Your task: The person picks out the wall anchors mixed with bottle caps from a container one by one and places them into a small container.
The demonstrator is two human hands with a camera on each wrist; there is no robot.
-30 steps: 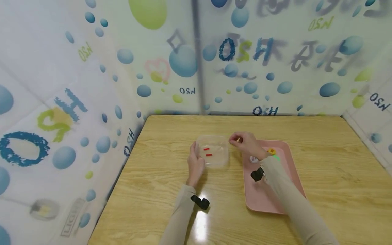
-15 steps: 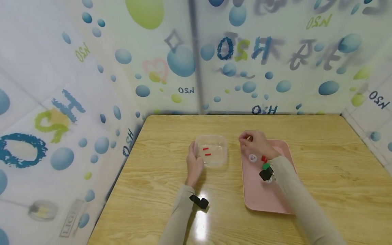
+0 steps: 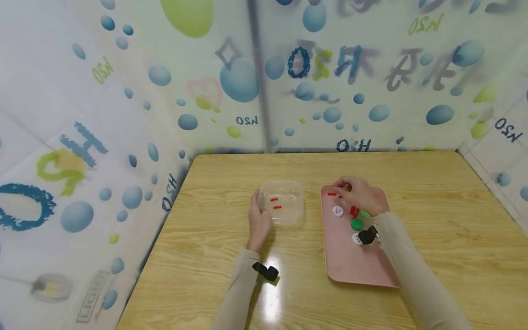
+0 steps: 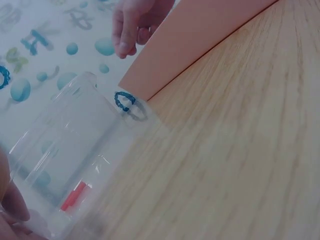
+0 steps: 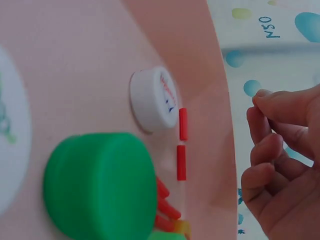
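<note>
A clear plastic container (image 3: 294,219) stands on the table, gripped at its left side by my left hand (image 3: 260,224). Inside lie two short red sticks (image 3: 274,200). Over the back of the pink tray (image 3: 350,270) is my right hand (image 3: 358,196), its thumb and forefinger tips together and the other fingers curled. Nothing shows between them in the right wrist view. Nearest to it in the tray are two more red sticks (image 5: 183,124), a white bottle cap (image 5: 152,99) and a green bottle cap (image 5: 102,187).
Farther forward in the tray lies another white cap (image 3: 356,238). Several red pieces (image 3: 354,211) and a light green piece (image 3: 365,213) sit partly hidden beside my right hand. The patterned wall (image 3: 330,128) stands behind the wooden table (image 3: 198,256).
My right hand has moved from beside the container rightward to above the tray, revealing red sticks and caps. The left hand keeps its grip on the container. The head view has shifted slightly.
</note>
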